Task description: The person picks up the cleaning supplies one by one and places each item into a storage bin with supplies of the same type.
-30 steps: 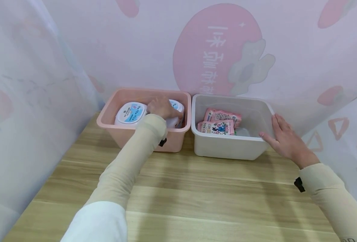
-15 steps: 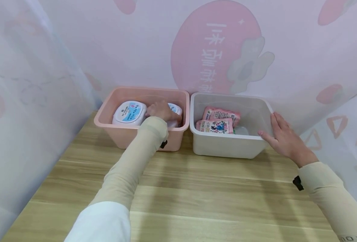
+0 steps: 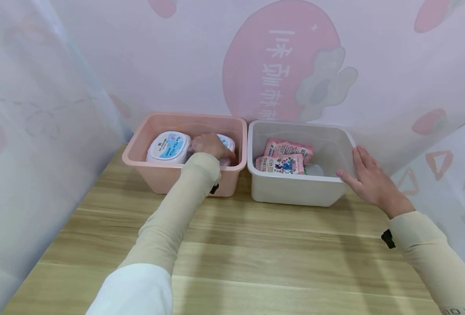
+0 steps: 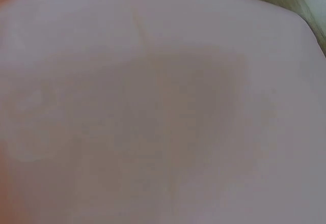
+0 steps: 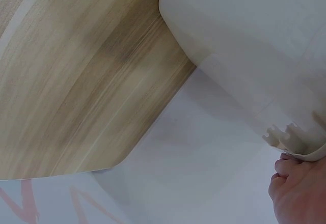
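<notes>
Inside the pink bin [image 3: 195, 173], my left hand [image 3: 210, 146] reaches over a lidded white tub [image 3: 227, 142] with a blue label and grips it from above. The hand hides much of that tub, and the ends of its fingers are out of sight. Beside it on the left sits a matching white tub [image 3: 169, 145]. In the left wrist view, the pink bin's wall [image 4: 204, 132] fills nearly everything. My right hand [image 3: 378, 186] holds the right front corner of the off-white bin [image 3: 295, 190]. The right wrist view shows curled fingertips [image 5: 285, 167] against its rim.
Pink printed packets [image 3: 281, 164] lie in the left part of the off-white bin. Both bins stand side by side on a wood-grain table [image 3: 248, 258]. A printed pale curtain [image 3: 185, 65] hangs behind them and along both sides.
The view tilted slightly at first. My left hand has settled a little lower over the right tub; the right hand keeps its place on the off-white bin.
</notes>
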The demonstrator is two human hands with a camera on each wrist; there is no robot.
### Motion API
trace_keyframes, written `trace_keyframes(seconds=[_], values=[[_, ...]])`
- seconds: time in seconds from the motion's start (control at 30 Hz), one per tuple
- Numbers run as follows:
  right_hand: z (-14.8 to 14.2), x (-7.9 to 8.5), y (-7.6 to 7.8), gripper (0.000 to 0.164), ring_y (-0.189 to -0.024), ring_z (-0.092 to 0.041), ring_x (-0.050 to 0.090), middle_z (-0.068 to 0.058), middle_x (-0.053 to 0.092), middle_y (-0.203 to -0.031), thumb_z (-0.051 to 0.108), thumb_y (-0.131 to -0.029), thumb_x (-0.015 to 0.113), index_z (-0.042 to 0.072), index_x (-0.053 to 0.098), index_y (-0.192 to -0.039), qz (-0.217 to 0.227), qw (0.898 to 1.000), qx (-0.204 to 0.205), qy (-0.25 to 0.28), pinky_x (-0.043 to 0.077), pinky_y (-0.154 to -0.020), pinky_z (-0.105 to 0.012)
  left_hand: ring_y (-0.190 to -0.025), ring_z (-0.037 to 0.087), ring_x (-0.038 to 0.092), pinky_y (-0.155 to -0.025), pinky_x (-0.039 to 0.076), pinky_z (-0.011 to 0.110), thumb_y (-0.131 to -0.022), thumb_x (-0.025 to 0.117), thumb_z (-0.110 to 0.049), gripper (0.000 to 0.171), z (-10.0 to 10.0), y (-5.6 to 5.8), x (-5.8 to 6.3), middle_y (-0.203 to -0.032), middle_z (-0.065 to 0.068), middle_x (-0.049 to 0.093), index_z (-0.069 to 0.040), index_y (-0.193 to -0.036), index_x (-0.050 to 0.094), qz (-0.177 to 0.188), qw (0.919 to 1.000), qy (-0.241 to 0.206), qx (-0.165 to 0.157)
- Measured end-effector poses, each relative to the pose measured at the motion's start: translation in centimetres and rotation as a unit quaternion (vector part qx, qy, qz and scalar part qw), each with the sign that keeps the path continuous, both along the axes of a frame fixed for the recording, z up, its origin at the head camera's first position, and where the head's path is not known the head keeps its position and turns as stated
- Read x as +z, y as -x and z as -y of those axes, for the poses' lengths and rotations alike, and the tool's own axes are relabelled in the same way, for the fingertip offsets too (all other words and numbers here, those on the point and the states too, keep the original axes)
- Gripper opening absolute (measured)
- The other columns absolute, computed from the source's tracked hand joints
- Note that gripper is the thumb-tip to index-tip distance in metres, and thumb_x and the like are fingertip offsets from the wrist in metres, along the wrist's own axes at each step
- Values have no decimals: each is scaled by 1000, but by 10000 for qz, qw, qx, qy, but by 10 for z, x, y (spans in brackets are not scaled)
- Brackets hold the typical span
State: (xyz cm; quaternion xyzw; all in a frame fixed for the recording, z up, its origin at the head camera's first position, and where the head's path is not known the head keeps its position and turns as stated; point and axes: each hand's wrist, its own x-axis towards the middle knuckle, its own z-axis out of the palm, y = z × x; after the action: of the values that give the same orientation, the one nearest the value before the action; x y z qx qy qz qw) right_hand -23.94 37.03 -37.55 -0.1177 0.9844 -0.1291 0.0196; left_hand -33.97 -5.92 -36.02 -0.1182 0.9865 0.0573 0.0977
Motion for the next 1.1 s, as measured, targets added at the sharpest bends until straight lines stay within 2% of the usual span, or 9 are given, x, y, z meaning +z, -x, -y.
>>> trace_keyframes(seconds=[0.17,0.3,0.4,0.47,0.57,0.7,0.8,0.93,1.1], values=[[2,2,-1,98,-163,-51,-4,-26,-11,-176,62,-109,38,-5,-7,-166,170,9998,-61,-7,13,-125,-75,-130,39,60,-112,52,58,-72,80,-76,108,4,-3,3,-141,23,62,2,-141,56,138,9997,-146,-118],[2,5,-1,99,-163,-51,-6,-26,-13,-176,64,-108,37,-3,-9,-166,285,9995,-84,-104,12,-125,-75,-117,29,63,-103,57,50,-80,77,-73,82,14,-8,14,-126,13,69,-7,-128,69,-98,9959,-675,-590],[1,7,-1,99,-162,-52,-5,-28,-13,-175,63,-109,37,-5,-9,-165,296,9994,-69,-162,11,-125,-75,-114,28,60,-107,52,50,-88,74,-66,62,21,-14,28,-119,9,71,-14,-119,76,-238,9882,-1044,-1099],[0,9,-1,99,-162,-53,-5,-29,-12,-175,62,-109,37,-6,-7,-165,283,9994,-47,-193,10,-126,-74,-118,32,59,-110,49,53,-94,67,-64,59,24,-18,39,-128,11,70,-14,-126,75,-215,9855,-888,-1433],[2,11,-2,99,-162,-54,-1,-31,-7,-175,62,-109,39,-6,-4,-166,219,9995,-8,-249,11,-126,-74,-140,43,49,-120,40,62,-100,56,-63,76,29,-27,55,-154,21,54,-5,-150,57,-116,9829,-386,-1797],[5,16,-3,98,-162,-52,4,-29,-2,-176,62,-108,42,-4,-1,-167,136,9993,118,-331,12,-127,-71,-157,50,28,-120,35,72,-102,54,-59,93,40,-44,69,-171,25,28,3,-165,24,-259,9777,-183,-2075],[9,21,-6,98,-164,-49,3,-27,-1,-177,62,-108,43,-1,-1,-168,93,9989,246,-394,8,-131,-67,-156,47,32,-117,40,69,-102,56,-57,90,51,-60,73,-168,24,33,2,-164,26,-614,9700,-226,-2343],[20,31,-13,98,-165,-46,3,-24,0,-178,62,-107,45,1,0,-169,-37,9980,396,-489,5,-132,-65,-146,44,44,-116,44,61,-102,58,-54,81,66,-83,72,-156,23,46,2,-157,38,-1214,9527,-271,-2772],[40,41,-29,97,-166,-43,4,-19,1,-179,61,-105,50,5,4,-170,-320,9963,593,-538,7,-132,-65,-148,45,43,-120,38,61,-102,58,-56,86,83,-107,66,-163,24,41,1,-161,30,-1740,9367,-342,-3020]])
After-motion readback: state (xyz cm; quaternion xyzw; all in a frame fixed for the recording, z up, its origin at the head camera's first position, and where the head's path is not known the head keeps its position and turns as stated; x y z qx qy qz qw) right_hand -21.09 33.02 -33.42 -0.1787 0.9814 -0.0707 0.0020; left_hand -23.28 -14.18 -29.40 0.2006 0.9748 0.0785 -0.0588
